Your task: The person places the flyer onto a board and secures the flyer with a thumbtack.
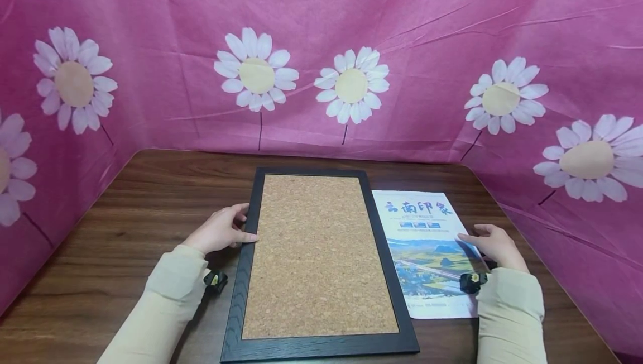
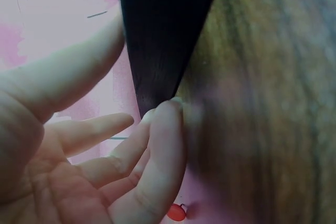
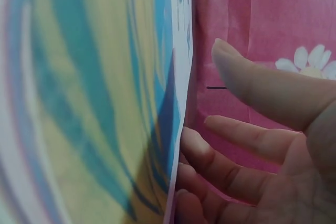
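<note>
Left hand rests with relaxed, nearly straight fingers against the left edge of the cork board; its fingertips touch the dark frame without curling round it. Right hand, likewise unclenched, lies at the right edge of the printed poster, fingers meeting the sheet's margin. Board lies flat mid-table, poster just beside it on the right. Judged progress: early; the poster is not yet on the cork, and no pins are visible.
</note>
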Action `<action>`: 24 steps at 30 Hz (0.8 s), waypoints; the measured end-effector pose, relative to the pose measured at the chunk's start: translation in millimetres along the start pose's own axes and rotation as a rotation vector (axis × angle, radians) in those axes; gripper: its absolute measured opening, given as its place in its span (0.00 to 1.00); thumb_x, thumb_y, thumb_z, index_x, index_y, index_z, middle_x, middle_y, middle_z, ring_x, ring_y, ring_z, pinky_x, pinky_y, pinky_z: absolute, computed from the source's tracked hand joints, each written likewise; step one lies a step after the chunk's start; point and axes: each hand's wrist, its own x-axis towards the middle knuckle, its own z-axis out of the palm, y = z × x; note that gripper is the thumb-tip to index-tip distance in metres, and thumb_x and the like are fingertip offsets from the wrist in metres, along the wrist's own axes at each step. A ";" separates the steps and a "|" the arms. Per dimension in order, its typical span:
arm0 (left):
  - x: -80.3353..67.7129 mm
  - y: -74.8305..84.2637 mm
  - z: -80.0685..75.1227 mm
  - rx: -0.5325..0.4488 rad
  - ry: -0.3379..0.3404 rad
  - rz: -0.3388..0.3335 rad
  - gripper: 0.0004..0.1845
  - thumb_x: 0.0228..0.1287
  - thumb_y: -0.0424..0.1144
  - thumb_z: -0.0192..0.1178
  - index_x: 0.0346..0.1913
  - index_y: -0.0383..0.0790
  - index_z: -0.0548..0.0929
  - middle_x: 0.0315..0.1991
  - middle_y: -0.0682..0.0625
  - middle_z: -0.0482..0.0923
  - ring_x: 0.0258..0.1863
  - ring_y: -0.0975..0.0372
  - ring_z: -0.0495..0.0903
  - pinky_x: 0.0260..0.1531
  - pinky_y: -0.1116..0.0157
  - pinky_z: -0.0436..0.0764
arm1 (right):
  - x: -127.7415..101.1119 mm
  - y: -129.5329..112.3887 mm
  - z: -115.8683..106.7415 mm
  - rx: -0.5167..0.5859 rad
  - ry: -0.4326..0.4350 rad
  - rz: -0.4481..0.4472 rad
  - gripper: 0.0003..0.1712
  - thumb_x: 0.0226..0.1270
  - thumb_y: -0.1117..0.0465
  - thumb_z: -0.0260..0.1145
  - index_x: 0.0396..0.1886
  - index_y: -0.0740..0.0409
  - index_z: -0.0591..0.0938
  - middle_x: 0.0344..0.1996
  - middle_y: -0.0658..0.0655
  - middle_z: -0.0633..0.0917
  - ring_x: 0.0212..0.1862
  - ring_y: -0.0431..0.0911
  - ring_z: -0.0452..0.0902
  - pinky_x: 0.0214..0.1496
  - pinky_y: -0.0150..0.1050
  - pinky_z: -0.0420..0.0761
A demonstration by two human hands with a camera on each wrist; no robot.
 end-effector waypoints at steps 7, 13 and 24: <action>1.6 -1.1 0.2 0.005 -0.021 -0.027 0.46 0.58 0.38 0.72 0.72 0.23 0.58 0.59 0.27 0.71 0.43 0.51 0.81 0.32 0.61 0.86 | -0.6 4.1 -0.4 0.010 0.002 -0.025 0.45 0.70 0.45 0.61 0.66 0.81 0.62 0.60 0.83 0.67 0.56 0.71 0.69 0.55 0.64 0.75; 2.2 -1.5 0.1 0.003 -0.030 -0.036 0.46 0.58 0.38 0.72 0.73 0.24 0.58 0.59 0.27 0.71 0.44 0.50 0.81 0.32 0.61 0.86 | -1.0 5.0 -1.9 0.014 0.019 -0.020 0.33 0.73 0.53 0.57 0.58 0.83 0.68 0.48 0.80 0.76 0.48 0.64 0.74 0.48 0.58 0.76; 1.8 -0.8 -0.6 -0.002 -0.025 -0.035 0.45 0.58 0.38 0.72 0.72 0.24 0.59 0.58 0.27 0.71 0.48 0.48 0.79 0.32 0.60 0.86 | -0.9 6.9 -6.3 0.067 0.081 0.025 0.30 0.75 0.54 0.55 0.57 0.82 0.71 0.40 0.74 0.79 0.42 0.59 0.73 0.40 0.48 0.74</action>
